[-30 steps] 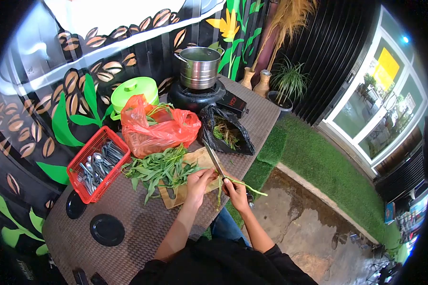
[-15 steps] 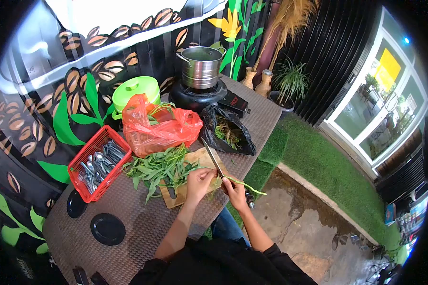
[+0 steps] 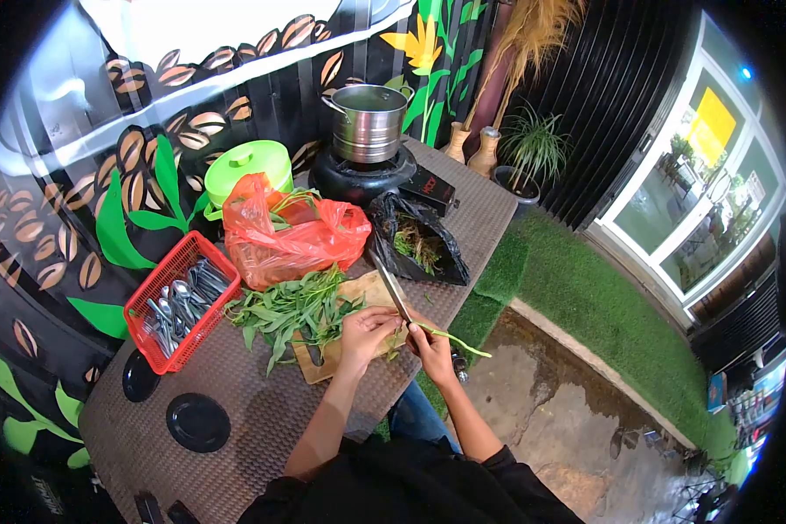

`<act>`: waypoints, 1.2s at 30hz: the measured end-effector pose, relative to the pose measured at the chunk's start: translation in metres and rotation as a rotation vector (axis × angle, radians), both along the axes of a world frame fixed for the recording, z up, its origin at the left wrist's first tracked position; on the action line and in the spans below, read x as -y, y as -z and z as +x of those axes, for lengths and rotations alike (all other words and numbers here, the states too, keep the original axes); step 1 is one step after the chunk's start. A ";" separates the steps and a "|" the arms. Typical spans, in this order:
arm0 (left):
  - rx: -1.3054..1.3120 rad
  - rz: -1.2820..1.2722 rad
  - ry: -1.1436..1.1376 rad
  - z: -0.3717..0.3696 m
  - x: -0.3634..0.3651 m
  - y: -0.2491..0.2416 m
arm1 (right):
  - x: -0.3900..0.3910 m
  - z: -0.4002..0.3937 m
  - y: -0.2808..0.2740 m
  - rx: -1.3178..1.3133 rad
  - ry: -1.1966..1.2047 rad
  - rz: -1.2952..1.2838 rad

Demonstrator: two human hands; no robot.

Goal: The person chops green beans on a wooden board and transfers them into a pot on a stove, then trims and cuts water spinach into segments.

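In my right hand (image 3: 431, 351) is a knife (image 3: 388, 285), its blade pointing up and away to the left. A long green vegetable stem (image 3: 459, 341) passes by the right thumb and sticks out past the table's edge. My left hand (image 3: 363, 339) is closed, fingertips pinched at the stem's inner end close to the blade; the exact grip is partly hidden. Beneath both hands lies a wooden cutting board (image 3: 321, 370). Leafy greens (image 3: 290, 313) are heaped over its left side and onto the table.
Beyond the board are a red plastic bag (image 3: 297, 240) and a black bag (image 3: 445, 262) with plant scraps. A steel pot (image 3: 367, 131) stands on a stove (image 3: 349, 181), beside a green lidded container (image 3: 246, 170). Leftward sit a red cutlery basket (image 3: 180, 354) and black plates (image 3: 198, 422).
My left hand has shifted very slightly left, its fingers a little changed in pose. The knife and stem have barely moved in my right hand.
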State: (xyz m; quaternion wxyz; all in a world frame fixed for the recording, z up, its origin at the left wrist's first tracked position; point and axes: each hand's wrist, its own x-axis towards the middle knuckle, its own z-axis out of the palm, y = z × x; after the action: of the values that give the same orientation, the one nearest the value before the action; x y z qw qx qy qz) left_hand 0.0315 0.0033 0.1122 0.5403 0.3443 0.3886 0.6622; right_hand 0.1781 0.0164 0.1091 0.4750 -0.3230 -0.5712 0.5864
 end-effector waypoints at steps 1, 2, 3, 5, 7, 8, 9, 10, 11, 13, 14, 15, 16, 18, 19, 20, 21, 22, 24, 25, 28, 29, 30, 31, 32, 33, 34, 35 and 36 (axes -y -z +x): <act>0.000 0.000 -0.001 -0.001 0.000 0.001 | 0.000 0.002 -0.004 0.100 0.013 0.042; -0.035 -0.013 0.000 -0.002 0.000 0.001 | 0.000 0.002 -0.006 0.199 0.027 0.084; -0.069 -0.027 0.000 -0.003 0.000 0.002 | 0.000 0.002 -0.006 0.198 0.026 0.083; -0.077 -0.023 -0.005 -0.003 0.001 0.003 | -0.002 0.001 -0.004 0.271 0.069 0.193; -0.083 -0.019 -0.013 -0.004 0.001 0.005 | -0.003 -0.001 -0.004 0.282 0.073 0.204; -0.113 -0.022 -0.004 -0.005 0.000 0.006 | -0.004 -0.002 -0.003 0.294 0.078 0.217; -0.143 -0.024 0.007 -0.005 0.000 0.005 | -0.004 -0.003 -0.003 0.293 0.078 0.217; -0.142 -0.024 0.007 -0.005 0.000 0.004 | -0.004 -0.005 -0.002 0.322 0.114 0.269; -0.110 -0.036 0.004 -0.005 0.000 0.003 | -0.005 -0.007 -0.001 0.351 0.150 0.321; -0.079 -0.049 0.000 -0.007 0.000 0.003 | -0.005 -0.015 0.002 0.300 0.162 0.255; -0.073 -0.076 -0.017 -0.007 -0.001 0.003 | -0.005 -0.017 0.004 0.250 0.173 0.189; -0.067 -0.103 -0.035 -0.008 -0.001 0.003 | -0.008 -0.020 0.008 0.249 0.171 0.189; -0.068 -0.103 -0.037 -0.010 0.001 0.003 | -0.011 -0.022 0.012 0.167 0.117 0.076; -0.137 -0.115 -0.024 -0.020 0.005 0.001 | -0.016 -0.026 0.010 0.083 0.060 -0.034; -0.138 -0.115 -0.026 -0.026 0.008 0.001 | -0.018 -0.028 0.005 0.041 0.026 -0.135; -0.118 -0.132 -0.028 -0.033 0.010 0.000 | -0.021 -0.030 0.000 -0.001 -0.009 -0.237; -0.097 -0.149 -0.032 -0.040 0.012 -0.001 | -0.025 -0.031 -0.006 0.002 -0.059 -0.269; -0.098 -0.150 -0.035 -0.047 0.013 -0.002 | -0.029 -0.032 -0.011 0.002 -0.062 -0.270; 0.036 -0.186 -0.207 -0.062 0.011 -0.003 | -0.035 -0.034 -0.022 -0.028 -0.219 -0.467; 0.066 -0.059 -0.237 -0.071 0.009 -0.001 | -0.039 -0.039 -0.019 0.018 -0.228 -0.470; 0.254 0.067 -0.365 -0.094 0.007 -0.005 | -0.039 -0.057 -0.025 -0.003 -0.343 -0.477; 0.259 0.091 -0.361 -0.103 0.007 -0.001 | -0.037 -0.065 -0.027 -0.027 -0.407 -0.492; 0.260 0.090 -0.361 -0.111 0.005 0.007 | -0.032 -0.073 -0.024 -0.038 -0.437 -0.490; 0.275 0.066 -0.398 -0.119 0.003 0.017 | -0.029 -0.081 -0.012 -0.008 -0.411 -0.488; 0.290 0.042 -0.434 -0.125 0.001 0.028 | -0.025 -0.088 0.001 0.022 -0.385 -0.485; 0.232 0.027 -0.449 -0.131 0.001 0.040 | -0.019 -0.092 0.011 0.055 -0.396 -0.488; 0.233 0.026 -0.450 -0.137 0.000 0.053 | -0.013 -0.094 0.021 0.088 -0.409 -0.492; -0.027 -0.031 -0.474 -0.142 -0.002 0.067 | -0.007 -0.095 0.030 0.107 -0.436 -0.576; -0.287 -0.087 -0.494 -0.145 -0.001 0.074 | -0.001 -0.093 0.042 0.107 -0.439 -0.577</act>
State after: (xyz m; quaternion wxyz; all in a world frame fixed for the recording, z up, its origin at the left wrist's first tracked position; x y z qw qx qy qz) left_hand -0.1138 0.0047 0.0383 0.3165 0.3060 0.5613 0.7008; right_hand 0.0848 0.0176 0.0675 0.1967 -0.3437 -0.4618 0.7937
